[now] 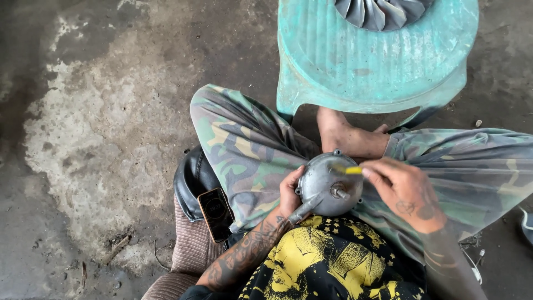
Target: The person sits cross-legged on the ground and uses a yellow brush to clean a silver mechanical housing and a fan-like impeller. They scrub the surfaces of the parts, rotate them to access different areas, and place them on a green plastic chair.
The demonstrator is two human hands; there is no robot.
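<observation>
A round grey metal housing (322, 183) with a short shaft at its centre rests on my lap. My left hand (288, 191) grips its left rim. My right hand (402, 191) holds a small yellow tool (351, 170) by its end, the tip touching the housing's upper face. I sit cross-legged in camouflage trousers (244, 144), one bare foot (350, 136) showing beyond the housing.
A worn green plastic stool (355, 61) stands just ahead, with a grey bladed impeller (380, 11) on its seat. A phone (215, 214) lies on a ribbed cushion (191, 244) by my left knee, next to a black leather item (191, 178). Stained concrete floor (94, 128) stretches left.
</observation>
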